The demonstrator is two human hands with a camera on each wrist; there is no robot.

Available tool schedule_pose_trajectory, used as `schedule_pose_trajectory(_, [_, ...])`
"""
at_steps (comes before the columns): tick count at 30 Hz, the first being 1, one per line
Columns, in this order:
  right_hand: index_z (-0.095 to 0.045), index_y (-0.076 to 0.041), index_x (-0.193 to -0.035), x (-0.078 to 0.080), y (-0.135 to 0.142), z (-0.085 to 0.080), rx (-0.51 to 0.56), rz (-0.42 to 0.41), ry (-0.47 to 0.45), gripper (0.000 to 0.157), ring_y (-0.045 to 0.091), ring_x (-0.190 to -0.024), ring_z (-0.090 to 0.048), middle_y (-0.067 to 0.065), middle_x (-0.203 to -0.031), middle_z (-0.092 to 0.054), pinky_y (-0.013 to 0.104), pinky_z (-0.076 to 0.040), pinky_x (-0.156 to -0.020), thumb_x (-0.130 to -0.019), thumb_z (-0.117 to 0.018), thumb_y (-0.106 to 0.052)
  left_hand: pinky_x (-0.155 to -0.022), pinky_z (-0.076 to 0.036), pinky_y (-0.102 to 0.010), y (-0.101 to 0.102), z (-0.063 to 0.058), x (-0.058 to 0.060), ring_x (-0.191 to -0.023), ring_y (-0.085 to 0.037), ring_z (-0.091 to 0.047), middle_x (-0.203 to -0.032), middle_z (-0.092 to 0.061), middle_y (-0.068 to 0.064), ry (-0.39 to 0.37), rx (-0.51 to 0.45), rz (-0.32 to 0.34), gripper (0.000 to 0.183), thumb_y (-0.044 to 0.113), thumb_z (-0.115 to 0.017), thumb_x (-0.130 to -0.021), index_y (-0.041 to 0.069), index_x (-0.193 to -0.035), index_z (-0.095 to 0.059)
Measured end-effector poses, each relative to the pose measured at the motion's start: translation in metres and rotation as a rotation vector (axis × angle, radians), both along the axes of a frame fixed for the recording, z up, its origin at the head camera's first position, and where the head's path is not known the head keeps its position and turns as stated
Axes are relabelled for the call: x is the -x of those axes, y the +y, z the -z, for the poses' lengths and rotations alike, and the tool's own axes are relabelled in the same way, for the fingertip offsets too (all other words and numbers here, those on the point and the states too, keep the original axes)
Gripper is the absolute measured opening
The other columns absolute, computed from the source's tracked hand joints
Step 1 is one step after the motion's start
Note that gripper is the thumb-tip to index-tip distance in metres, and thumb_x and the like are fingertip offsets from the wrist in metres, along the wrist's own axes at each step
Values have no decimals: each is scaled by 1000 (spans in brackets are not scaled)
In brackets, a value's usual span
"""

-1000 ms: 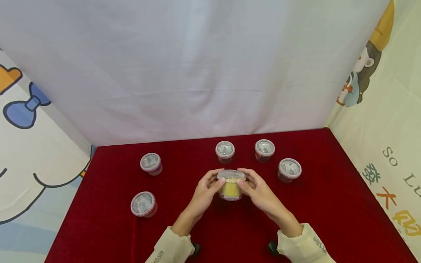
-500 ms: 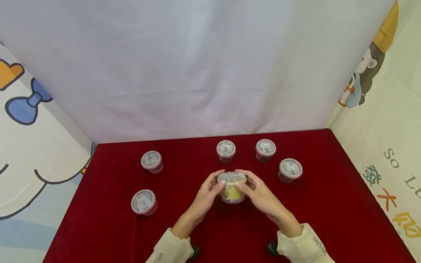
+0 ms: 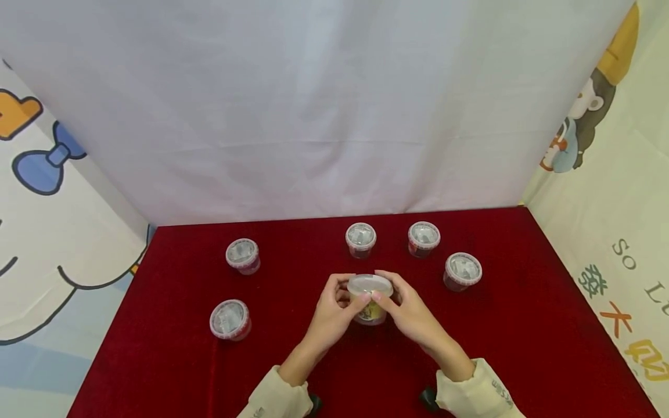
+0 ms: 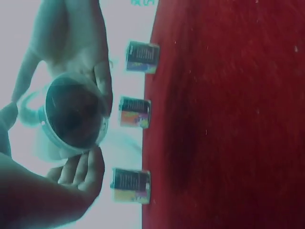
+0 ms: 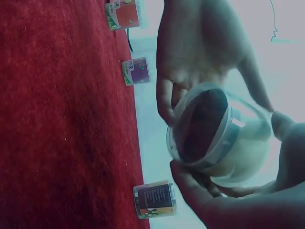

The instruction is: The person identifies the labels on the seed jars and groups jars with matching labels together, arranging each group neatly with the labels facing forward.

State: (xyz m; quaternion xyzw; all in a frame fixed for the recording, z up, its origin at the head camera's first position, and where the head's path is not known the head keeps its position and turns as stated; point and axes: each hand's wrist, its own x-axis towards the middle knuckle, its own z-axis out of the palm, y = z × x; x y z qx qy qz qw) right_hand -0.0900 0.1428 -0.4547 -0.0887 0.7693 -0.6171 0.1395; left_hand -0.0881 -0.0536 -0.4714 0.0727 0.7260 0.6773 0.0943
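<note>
A small clear plastic tub with a translucent lid and a yellow label is held above the middle of the table. My left hand grips its left side, and my right hand grips its right side. Both thumbs meet at the front, just under the lid's rim, while the other fingers curl round the sides. In the left wrist view the underside of the tub looks dark between the two hands. From the right wrist, the tub appears tilted, partly covered by fingers.
Several similar lidded tubs stand on the red cloth: two at left, a tub and a tub; three at back right, a tub, a tub and a tub. White curtain stands behind.
The tub has turned, so its label shows a different, dark-printed part. My thumbs have come closer together at the front of the rim.
</note>
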Motion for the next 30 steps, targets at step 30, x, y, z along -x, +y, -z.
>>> schedule_pose_trajectory(30, [-37, 7, -157, 2, -1, -4, 68, -116, -59, 55, 38, -140, -52, 27, -149, -51, 41, -50, -110, -113, -54, -19, -97, -54, -42, -37, -10, 8, -122, -32, -63, -137, -63, -20, -39, 134, 166, 54, 26, -63, -108, 0, -153, -49])
